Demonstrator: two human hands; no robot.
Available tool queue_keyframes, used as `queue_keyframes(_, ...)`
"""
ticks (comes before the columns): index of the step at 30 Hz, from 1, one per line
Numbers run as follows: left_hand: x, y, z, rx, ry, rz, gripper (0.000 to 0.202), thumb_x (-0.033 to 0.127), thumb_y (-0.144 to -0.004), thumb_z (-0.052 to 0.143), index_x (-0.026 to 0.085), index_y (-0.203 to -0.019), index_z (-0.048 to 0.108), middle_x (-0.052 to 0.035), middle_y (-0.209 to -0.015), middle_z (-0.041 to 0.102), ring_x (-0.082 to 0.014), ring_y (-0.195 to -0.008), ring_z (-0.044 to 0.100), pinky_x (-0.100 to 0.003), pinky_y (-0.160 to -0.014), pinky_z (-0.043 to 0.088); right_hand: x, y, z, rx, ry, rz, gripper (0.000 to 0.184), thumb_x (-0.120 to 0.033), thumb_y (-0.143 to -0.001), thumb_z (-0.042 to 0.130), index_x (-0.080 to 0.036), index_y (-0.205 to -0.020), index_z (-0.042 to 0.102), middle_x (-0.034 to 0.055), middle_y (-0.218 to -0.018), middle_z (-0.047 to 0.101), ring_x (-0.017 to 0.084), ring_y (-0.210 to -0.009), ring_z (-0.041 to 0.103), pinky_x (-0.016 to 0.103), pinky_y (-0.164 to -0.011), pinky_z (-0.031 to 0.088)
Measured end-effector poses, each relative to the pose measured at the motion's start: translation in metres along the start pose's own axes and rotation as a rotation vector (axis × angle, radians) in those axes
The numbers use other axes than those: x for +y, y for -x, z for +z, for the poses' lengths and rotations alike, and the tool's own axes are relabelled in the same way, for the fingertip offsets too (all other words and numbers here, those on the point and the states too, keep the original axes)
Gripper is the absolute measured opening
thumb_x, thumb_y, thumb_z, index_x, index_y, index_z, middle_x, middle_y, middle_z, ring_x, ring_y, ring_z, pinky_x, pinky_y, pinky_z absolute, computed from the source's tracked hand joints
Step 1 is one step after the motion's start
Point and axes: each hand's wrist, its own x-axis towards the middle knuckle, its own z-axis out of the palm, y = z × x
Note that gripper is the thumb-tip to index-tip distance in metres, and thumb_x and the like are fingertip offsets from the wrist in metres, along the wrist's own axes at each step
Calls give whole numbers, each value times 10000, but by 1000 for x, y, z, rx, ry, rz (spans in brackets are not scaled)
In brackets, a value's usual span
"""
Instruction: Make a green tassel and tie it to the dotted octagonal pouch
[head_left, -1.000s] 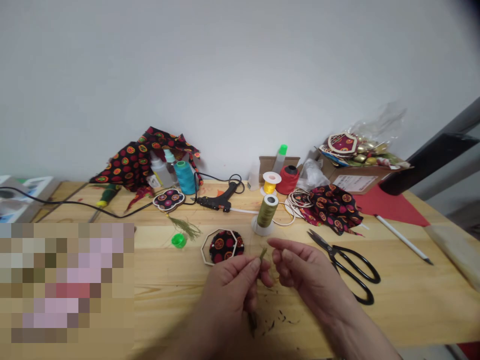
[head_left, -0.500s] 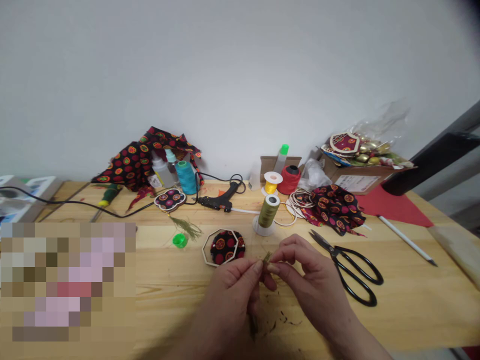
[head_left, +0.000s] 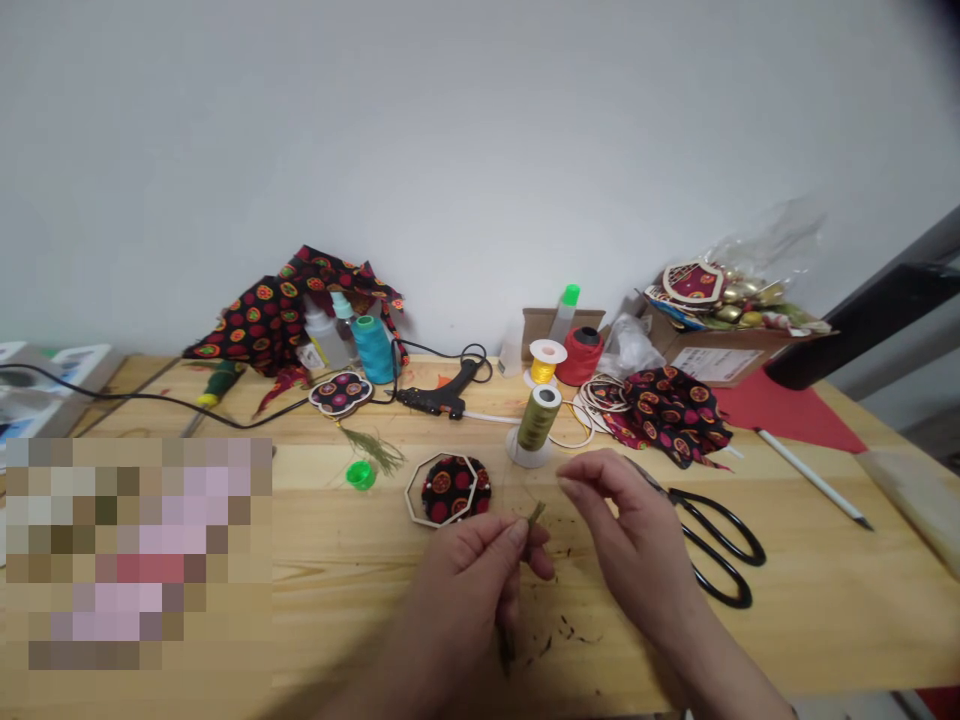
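Note:
My left hand pinches a bundle of olive-green thread between thumb and forefinger; its top end sticks up past the fingertips and its lower end hangs below the hand. To the right, my right hand is closed in a pinch, apart from the bundle; whatever lies between those fingertips is too fine to make out. A spool of olive-green thread stands upright just beyond both hands. Left of it lie an octagonal wooden frame and a round patterned fabric piece. Black-handled scissors lie partly behind my right hand.
A black glue gun with its cord lies at the back. Teal, red and yellow thread spools stand near the wall. A green cap, a green tassel, a white pencil and a cardboard box are around.
My right hand has drawn away from the thread bundle to the right, its fingertips still together. The left hand keeps its hold in nearly the same place. The view has shifted slightly.

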Motion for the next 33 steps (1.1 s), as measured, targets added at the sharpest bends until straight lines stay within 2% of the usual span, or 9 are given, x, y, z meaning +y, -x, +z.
queue_keyframes(2,0,0,0,4,-10,12,272,364,-819,577,134,-753,705,-4,-647,603,-61,-425,319,-203,-423,245,0,-2,-3,-36,-33,20,121,-173,-888,524,-230,-881,631,31,-891,638,182,-844,582,294,-730,451)
queue_keyframes(5,0,-1,1,-3,-49,9,303,373,-822,566,138,-664,673,52,-488,447,-76,-418,295,-208,-425,243,-2,-1,-3,-170,-108,-1,155,-186,-874,544,-245,-955,662,43,-1017,635,198,-977,578,323,-843,448)
queue_keyframes(8,1,0,1,0,-121,6,321,383,-833,544,158,-625,641,79,-431,344,-94,-414,301,-216,-427,235,-4,1,-1,-225,-141,-16,156,-164,-862,548,-237,-917,675,46,-1013,618,199,-997,573,335,-872,444)
queue_keyframes(14,1,4,1,33,-332,91,322,359,-863,514,184,-636,661,54,-465,417,-111,-427,380,-224,-450,270,-7,-4,-1,-312,-69,-61,156,-122,-855,549,-218,-788,653,38,-977,594,190,-973,559,334,-859,437)
queue_keyframes(19,1,6,2,49,-381,122,314,320,-867,511,191,-627,667,54,-458,408,-111,-426,357,-222,-439,253,-9,-5,-3,-377,-39,-56,179,-90,-844,537,-210,-733,611,33,-958,597,185,-967,548,326,-854,431)
queue_keyframes(23,-1,5,1,34,-305,86,314,328,-868,514,170,-653,679,20,-577,555,-85,-430,369,-215,-439,256,-3,-9,0,-213,-95,31,140,-163,-875,500,-211,-767,574,45,-984,606,190,-942,553,321,-817,428)
queue_keyframes(28,0,0,1,81,76,-15,246,351,-771,644,122,-706,707,-3,-623,607,-42,-401,302,-185,-396,242,11,-8,-2,75,-125,231,176,-292,-885,520,-207,-1028,576,47,-917,606,190,-814,544,301,-707,416)
queue_keyframes(30,3,-2,0,106,217,-23,242,349,-711,710,107,-705,712,1,-597,596,-29,-402,286,-166,-385,224,13,-2,-3,119,-168,258,150,-333,-877,535,-200,-904,600,25,-814,594,173,-748,530,278,-674,411)
queue_keyframes(33,6,-4,0,120,340,-41,274,354,-645,774,93,-700,711,1,-582,592,-13,-403,272,-146,-377,195,10,11,-2,109,-215,262,314,-393,-884,511,-197,-645,562,-6,-640,529,146,-631,478,249,-587,385)
